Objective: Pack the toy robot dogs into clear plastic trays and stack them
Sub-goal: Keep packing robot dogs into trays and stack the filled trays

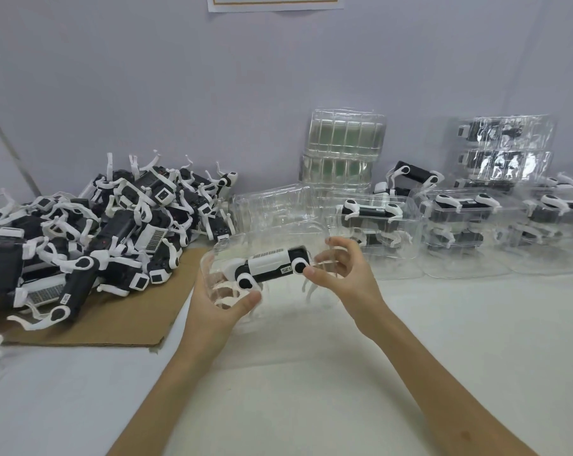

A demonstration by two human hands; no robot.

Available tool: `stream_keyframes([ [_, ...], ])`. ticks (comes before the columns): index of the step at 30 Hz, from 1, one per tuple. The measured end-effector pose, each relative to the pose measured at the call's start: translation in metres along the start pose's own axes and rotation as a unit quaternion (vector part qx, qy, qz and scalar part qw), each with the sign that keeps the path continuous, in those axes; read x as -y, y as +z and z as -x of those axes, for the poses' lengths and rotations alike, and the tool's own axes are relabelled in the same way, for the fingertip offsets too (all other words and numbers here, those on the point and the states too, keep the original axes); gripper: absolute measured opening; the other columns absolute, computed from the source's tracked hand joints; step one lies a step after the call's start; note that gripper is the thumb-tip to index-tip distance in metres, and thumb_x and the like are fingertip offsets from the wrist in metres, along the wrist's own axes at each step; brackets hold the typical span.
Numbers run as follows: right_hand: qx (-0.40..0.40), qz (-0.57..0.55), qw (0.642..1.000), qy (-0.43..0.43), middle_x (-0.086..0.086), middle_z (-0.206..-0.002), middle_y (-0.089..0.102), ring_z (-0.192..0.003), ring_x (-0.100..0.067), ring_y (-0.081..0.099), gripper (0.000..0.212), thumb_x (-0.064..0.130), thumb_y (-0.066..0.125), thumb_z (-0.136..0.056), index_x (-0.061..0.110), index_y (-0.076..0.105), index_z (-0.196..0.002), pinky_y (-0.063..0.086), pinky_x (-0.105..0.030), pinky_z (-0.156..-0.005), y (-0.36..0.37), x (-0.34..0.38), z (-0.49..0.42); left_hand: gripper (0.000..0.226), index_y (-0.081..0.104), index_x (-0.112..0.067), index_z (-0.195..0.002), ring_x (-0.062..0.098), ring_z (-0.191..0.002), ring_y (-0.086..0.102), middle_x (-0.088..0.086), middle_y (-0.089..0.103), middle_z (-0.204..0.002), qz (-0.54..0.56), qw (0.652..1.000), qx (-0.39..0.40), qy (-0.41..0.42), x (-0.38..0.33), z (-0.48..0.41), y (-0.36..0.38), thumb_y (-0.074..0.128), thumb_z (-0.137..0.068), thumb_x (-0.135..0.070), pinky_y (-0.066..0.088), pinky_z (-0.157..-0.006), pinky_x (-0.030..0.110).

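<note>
- a toy robot dog (pixel 272 266), white and black, lies on its side in a clear tray (pixel 212 268), held above the white table (pixel 311 373) at the middle of the view.
- its long axis runs left to right, with the right end a little higher and farther away. i cannot tell which end is the head.
- the left hand (pixel 219 301) holds the tray's left end from below, thumb curled over the near rim.
- the right hand (pixel 341 274) is at the dog's right end. thumb and forefinger tips are narrowly apart and pinch at a round black leg joint; the other fingers are curved and spread.
- a loose pile of dogs (pixel 97 225) lies to the left on cardboard (pixel 140 317).
- empty trays (pixel 344 149) stand behind, and packed stacks (pixel 469 225) sit to the right.
</note>
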State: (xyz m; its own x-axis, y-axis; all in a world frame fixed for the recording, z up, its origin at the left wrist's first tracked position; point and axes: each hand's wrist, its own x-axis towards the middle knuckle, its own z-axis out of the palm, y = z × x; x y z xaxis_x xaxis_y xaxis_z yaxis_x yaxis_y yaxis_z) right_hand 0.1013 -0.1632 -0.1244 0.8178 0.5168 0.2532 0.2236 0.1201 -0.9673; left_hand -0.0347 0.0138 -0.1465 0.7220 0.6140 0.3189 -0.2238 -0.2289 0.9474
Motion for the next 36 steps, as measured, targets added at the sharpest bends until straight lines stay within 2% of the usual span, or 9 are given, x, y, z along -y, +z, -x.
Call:
stream_keyframes([
  [5, -0.058, 0.043, 0.996, -0.045, 0.004, -0.11, 0.061, -0.085, -0.002, 0.065, 0.078, 0.044, 0.087, -0.068, 0.026, 0.046, -0.133, 0.052, -0.02, -0.073, 0.007, -0.001, 0.002, 0.1, 0.038, -0.046, -0.141, 0.013, -0.087, 0.062, -0.002, 0.061, -0.117, -0.01, 1.0, -0.011, -0.019, 0.0, 0.0, -0.003, 0.083, -0.053, -0.058, 0.051, -0.075, 0.027],
  [9, -0.012, 0.123, 0.992, 0.016, 0.01, -0.141, 0.042, -0.104, -0.003, 0.059, 0.077, 0.05, 0.073, -0.085, 0.034, 0.032, -0.148, 0.054, -0.037, -0.092, 0.009, -0.005, 0.002, 0.081, 0.043, -0.052, -0.138, 0.013, -0.071, 0.053, -0.002, 0.06, -0.106, 0.069, 0.991, 0.02, -0.112, 0.002, -0.004, -0.006, 0.079, -0.065, -0.043, 0.039, -0.06, 0.026],
  [12, -0.015, 0.198, 0.98, -0.013, 0.018, -0.147, 0.03, -0.13, 0.005, 0.038, 0.067, 0.037, 0.068, -0.092, 0.036, 0.033, -0.15, 0.034, -0.017, -0.103, 0.011, -0.003, 0.005, 0.074, 0.052, -0.04, -0.137, 0.018, -0.075, 0.058, -0.003, 0.064, -0.112, 0.11, 0.977, 0.025, -0.179, 0.006, -0.007, -0.013, 0.076, -0.068, -0.043, 0.047, -0.061, 0.027],
  [15, -0.002, 0.339, 0.93, -0.145, 0.013, -0.159, 0.025, -0.144, 0.002, 0.023, 0.072, 0.033, 0.069, -0.09, 0.033, 0.033, -0.152, 0.023, -0.031, -0.119, 0.011, 0.008, 0.011, 0.073, 0.054, -0.036, -0.135, 0.031, -0.107, 0.063, 0.001, 0.06, -0.133, 0.076, 0.974, 0.016, -0.214, 0.011, -0.008, -0.016, 0.074, -0.067, -0.055, 0.05, -0.088, 0.043],
  [19, 0.169, 0.433, 0.858, -0.216, 0.016, -0.165, 0.012, -0.149, -0.001, 0.012, 0.093, 0.057, 0.071, -0.081, 0.041, 0.019, -0.156, 0.007, -0.032, -0.12, 0.025, 0.015, 0.024, 0.041, 0.063, -0.037, -0.116, 0.022, -0.085, 0.065, 0.0, 0.059, -0.12, 0.055, 0.977, -0.038, -0.205, 0.008, -0.007, -0.012, 0.063, -0.084, -0.061, 0.051, -0.072, 0.038],
  [23, 0.198, 0.514, 0.801, -0.236, 0.015, -0.16, 0.03, -0.146, -0.009, 0.025, 0.081, 0.044, 0.07, -0.087, 0.04, 0.025, -0.154, 0.002, -0.023, -0.113, 0.035, 0.007, 0.031, 0.035, 0.067, -0.024, -0.109, 0.016, -0.061, 0.052, 0.004, 0.053, -0.091, 0.079, 0.97, -0.091, -0.211, 0.006, -0.012, -0.016, 0.051, -0.096, -0.053, 0.043, -0.048, 0.025],
  [29, 0.193, 0.446, 0.845, -0.224, 0.019, -0.154, 0.041, -0.143, -0.005, 0.033, 0.06, 0.039, 0.06, -0.097, 0.045, 0.034, -0.15, 0.016, -0.026, -0.118, 0.029, 0.012, 0.025, 0.044, 0.069, -0.015, -0.095, 0.018, -0.054, 0.04, -0.003, 0.04, -0.055, 0.09, 0.968, -0.14, -0.19, 0.004, -0.012, -0.021, 0.036, -0.104, -0.043, 0.033, -0.054, 0.029],
  [33, 0.173, 0.392, 0.876, -0.222, 0.017, -0.126, 0.065, -0.101, -0.01, 0.054, 0.055, 0.036, 0.069, -0.092, 0.042, 0.048, -0.143, 0.041, -0.025, -0.095, 0.025, 0.021, 0.024, 0.034, 0.065, -0.015, -0.093, 0.013, -0.048, 0.042, -0.006, 0.046, -0.048, 0.103, 0.966, -0.162, -0.175, 0.006, -0.012, -0.023, 0.036, -0.103, -0.032, 0.033, -0.055, 0.031],
  [36, 0.147, 0.315, 0.916, -0.203, 0.014, -0.111, 0.071, -0.089, -0.012, 0.063, 0.052, 0.031, 0.075, -0.087, 0.038, 0.057, -0.136, 0.051, -0.029, -0.085, 0.016, 0.027, 0.021, 0.026, 0.064, -0.019, -0.086, 0.009, -0.043, 0.044, -0.007, 0.05, -0.051, 0.11, 0.962, -0.173, -0.181, 0.008, -0.013, -0.027, 0.041, -0.098, -0.024, 0.035, -0.051, 0.026],
])
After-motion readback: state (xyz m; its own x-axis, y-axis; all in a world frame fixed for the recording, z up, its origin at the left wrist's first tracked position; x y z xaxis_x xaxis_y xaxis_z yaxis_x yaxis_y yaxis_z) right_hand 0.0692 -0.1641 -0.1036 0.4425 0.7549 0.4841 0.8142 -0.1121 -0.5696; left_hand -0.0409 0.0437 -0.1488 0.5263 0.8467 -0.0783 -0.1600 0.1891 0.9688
